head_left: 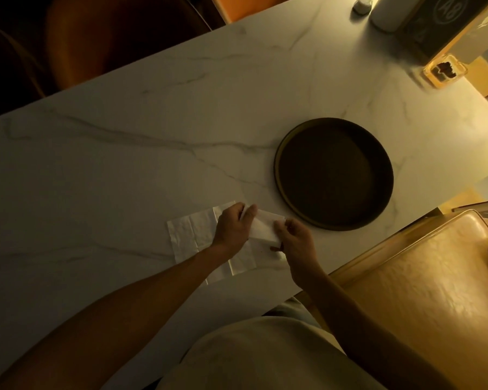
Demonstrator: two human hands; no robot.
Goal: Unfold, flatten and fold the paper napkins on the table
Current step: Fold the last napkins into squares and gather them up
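Head view: left hand [233, 228] and right hand [295, 239] pinch 1 folded napkin [265, 228] (tray [278, 153] at 1 o'clock); align edges before creasing.

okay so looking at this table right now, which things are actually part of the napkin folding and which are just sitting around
Part of the job:
- folded white paper napkin, held by left hand and right hand
- unfolded, creased white paper napkin, flat on the table

Just lying about:
- round dark tray
- white cylindrical container
- small grey cap-like object
- amber glass ashtray
- tan leather chair
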